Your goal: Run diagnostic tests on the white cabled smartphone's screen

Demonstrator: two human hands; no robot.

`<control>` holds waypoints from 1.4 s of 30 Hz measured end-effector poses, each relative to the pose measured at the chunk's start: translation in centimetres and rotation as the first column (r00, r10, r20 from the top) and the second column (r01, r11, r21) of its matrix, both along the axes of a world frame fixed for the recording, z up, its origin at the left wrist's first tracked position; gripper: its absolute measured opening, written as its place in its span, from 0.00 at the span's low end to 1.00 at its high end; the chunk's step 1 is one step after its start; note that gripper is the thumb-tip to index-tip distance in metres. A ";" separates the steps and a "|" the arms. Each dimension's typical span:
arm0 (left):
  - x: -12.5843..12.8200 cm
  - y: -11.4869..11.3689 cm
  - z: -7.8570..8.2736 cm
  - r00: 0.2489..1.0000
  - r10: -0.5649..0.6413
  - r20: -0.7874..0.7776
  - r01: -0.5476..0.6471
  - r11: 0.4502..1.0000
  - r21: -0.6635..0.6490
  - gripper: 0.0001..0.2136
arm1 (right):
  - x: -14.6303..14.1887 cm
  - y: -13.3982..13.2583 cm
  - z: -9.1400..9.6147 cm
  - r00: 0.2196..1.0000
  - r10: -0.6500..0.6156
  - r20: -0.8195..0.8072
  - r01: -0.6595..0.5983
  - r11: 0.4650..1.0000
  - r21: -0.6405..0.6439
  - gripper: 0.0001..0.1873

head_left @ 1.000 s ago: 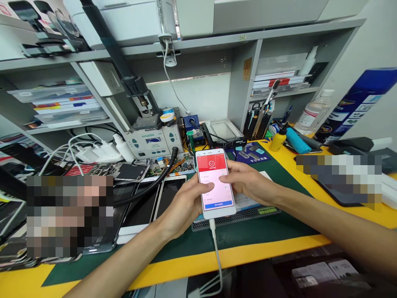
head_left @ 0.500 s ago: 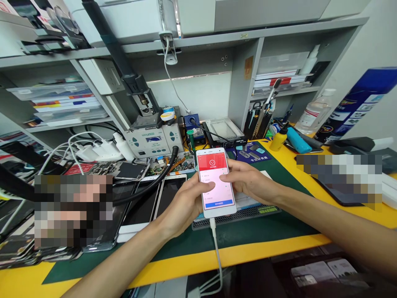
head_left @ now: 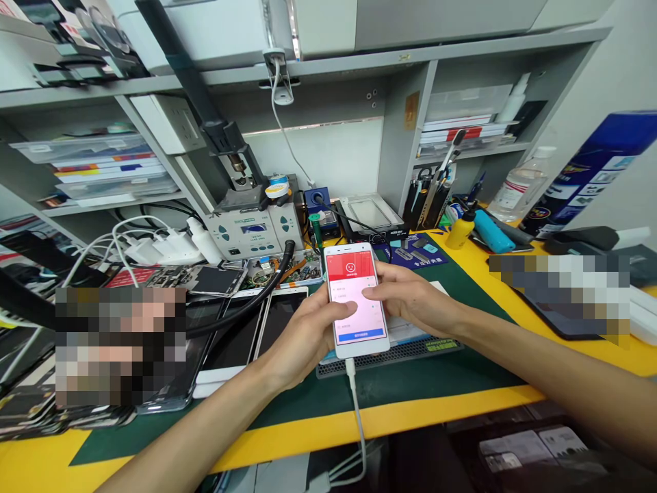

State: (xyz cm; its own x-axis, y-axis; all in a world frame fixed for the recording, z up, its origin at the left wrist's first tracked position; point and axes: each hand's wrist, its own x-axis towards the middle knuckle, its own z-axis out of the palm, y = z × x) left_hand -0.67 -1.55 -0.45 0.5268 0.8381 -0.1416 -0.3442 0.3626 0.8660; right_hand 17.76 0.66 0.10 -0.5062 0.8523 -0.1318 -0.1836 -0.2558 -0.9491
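Observation:
A white smartphone (head_left: 359, 322) is held upright between both hands over the green mat. Its lit screen has a red top band with a sad-face icon and a blue bar at the bottom. My left hand (head_left: 308, 332) grips the phone's left side, its thumb over the screen. My right hand (head_left: 418, 298) holds the right edge, with its thumb also over the screen; the fingers behind the phone are hidden. A white charging cable (head_left: 358, 404) runs from the phone's lower end down past the table edge.
A green mat (head_left: 462, 376) covers the yellow table (head_left: 410, 411). To the left lie several phones (head_left: 280, 318), a tray of small parts (head_left: 302, 267) and a soldering station (head_left: 251, 233). A yellow bottle (head_left: 462, 229), a clear bottle (head_left: 521, 188) and a blue spray can (head_left: 590, 171) stand right.
Both hands and the phone stay nearly still. On the screen, some lines of the list below the red band look different. The view has shifted very slightly.

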 end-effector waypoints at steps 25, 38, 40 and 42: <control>-0.1 0.0 -0.1 1.000 0.005 0.001 -0.005 1.000 0.005 0.20 | -0.1 -0.1 0.1 0.999 -0.002 0.039 0.002 1.000 0.009 0.21; 0.0 0.0 -0.1 1.000 -0.005 -0.011 0.005 1.000 -0.010 0.24 | 0.0 0.1 -0.2 1.000 0.007 -0.007 -0.006 1.000 0.012 0.20; 0.0 0.0 0.0 1.000 0.000 -0.010 0.000 1.000 -0.010 0.25 | 0.0 0.1 -0.2 1.000 0.006 -0.005 -0.006 1.000 0.010 0.20; 0.0 0.0 -0.1 1.000 0.001 -0.008 -0.001 1.000 -0.009 0.25 | 0.1 0.1 -0.3 1.000 0.011 -0.005 -0.011 1.000 0.009 0.20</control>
State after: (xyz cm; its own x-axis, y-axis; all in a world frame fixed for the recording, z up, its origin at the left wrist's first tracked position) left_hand -0.67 -1.55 -0.50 0.5252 0.8372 -0.1529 -0.3379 0.3700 0.8654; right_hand 17.82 0.76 -0.18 -0.5161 0.8479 -0.1214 -0.1859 -0.2492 -0.9504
